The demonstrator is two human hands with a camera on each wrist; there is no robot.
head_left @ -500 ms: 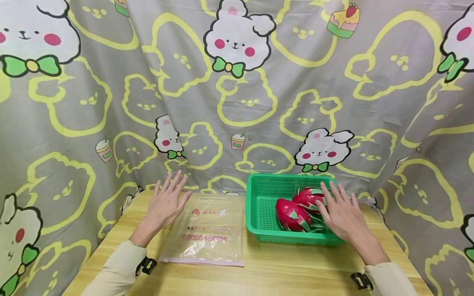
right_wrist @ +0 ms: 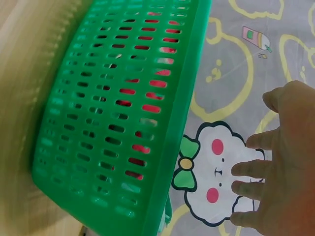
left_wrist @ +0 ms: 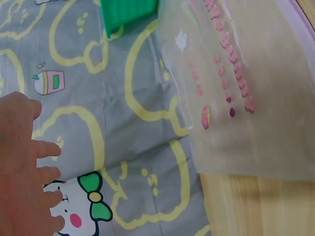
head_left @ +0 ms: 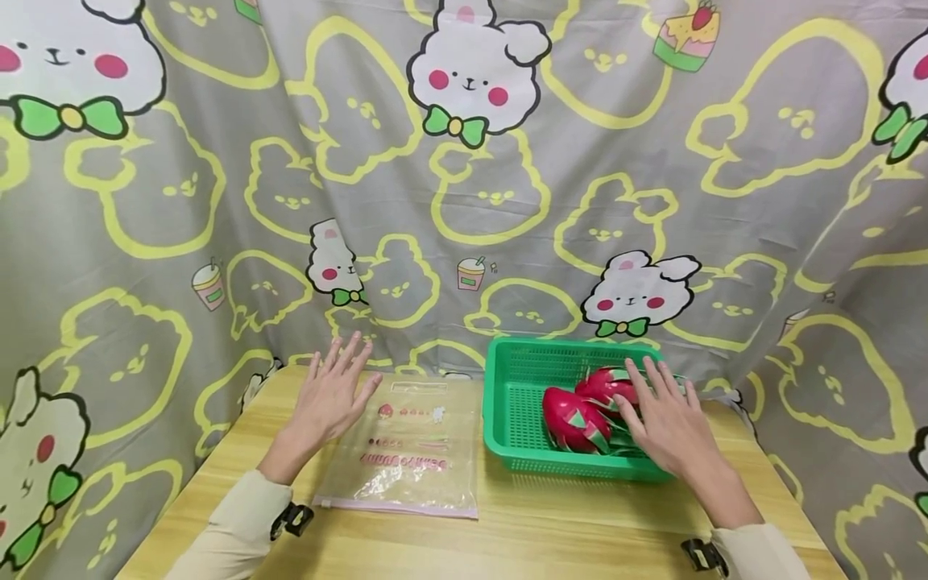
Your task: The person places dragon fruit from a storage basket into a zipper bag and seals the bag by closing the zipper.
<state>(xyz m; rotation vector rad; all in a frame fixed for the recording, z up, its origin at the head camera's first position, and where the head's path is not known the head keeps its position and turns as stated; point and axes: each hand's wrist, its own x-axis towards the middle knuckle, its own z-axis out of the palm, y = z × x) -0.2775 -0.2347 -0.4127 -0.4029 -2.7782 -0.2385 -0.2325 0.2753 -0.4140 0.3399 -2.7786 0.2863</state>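
My left hand (head_left: 330,396), fingers spread and straight, is held up over the left edge of a clear zip bag (head_left: 420,491) that lies flat on the table. The bag carries pink and red prints and has a pale lilac zip strip along its near edge. To its right stands a green plastic basket (head_left: 503,455) with two red dragon fruits (head_left: 569,415) in its right half. My right hand (head_left: 670,423), also with straight, spread fingers, is over the basket's right end and hides part of the fruit. Nothing is in either hand, as both wrist views show.
The wooden table (head_left: 406,548) runs up to a grey curtain (head_left: 464,193) printed with bunnies and yellow outlines, which hangs behind and along both sides. Dark straps (head_left: 292,519) with small devices sit at both sleeve cuffs.
The head view has shifted slightly, so the scene sits a little differently in it. Both hands keep about the same place and pose; bag, basket and fruits have not moved.
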